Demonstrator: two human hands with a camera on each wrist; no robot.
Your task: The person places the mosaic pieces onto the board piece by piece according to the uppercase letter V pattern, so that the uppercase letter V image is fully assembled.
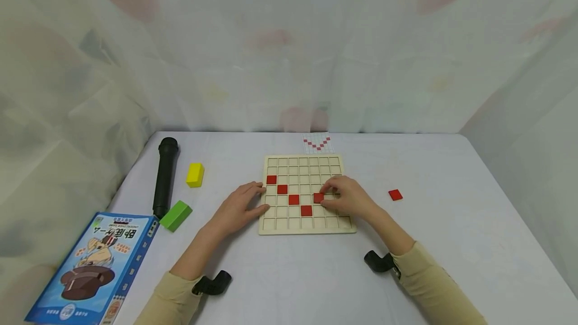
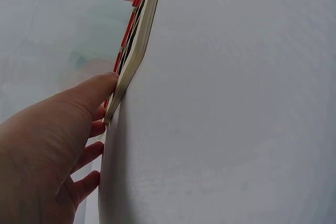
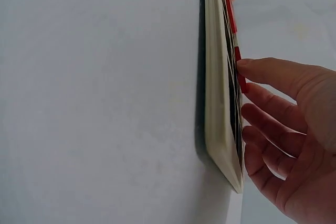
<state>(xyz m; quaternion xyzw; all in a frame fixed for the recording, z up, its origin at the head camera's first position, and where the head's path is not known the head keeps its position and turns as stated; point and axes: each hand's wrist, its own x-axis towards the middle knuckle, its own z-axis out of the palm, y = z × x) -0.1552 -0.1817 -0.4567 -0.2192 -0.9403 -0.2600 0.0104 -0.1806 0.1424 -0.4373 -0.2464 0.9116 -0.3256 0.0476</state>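
Observation:
A pale wooden grid board (image 1: pixel 293 225) lies on the white table. Between thumb and fingers, my right hand (image 1: pixel 346 197) pinches a square red tile (image 1: pixel 318 198) over a cell right of the middle; in the right wrist view this tile (image 3: pixel 240 74) sits close against the board's face. My left hand (image 1: pixel 236 210) rests at the board's left edge, fingers spread, thumb on the rim. Other red tiles step down diagonally from the upper left tile (image 1: pixel 271 179) to the lowest one (image 1: pixel 306 210). One loose red tile (image 1: pixel 395 195) lies right of the board.
Behind the board lies a small card (image 1: pixel 318 143) printed with a red V of squares. To the left are a dark cylinder shaped like a microphone (image 1: pixel 164 177), a yellow block (image 1: pixel 195 175), a green block (image 1: pixel 176 215) and a blue game box (image 1: pixel 92 270).

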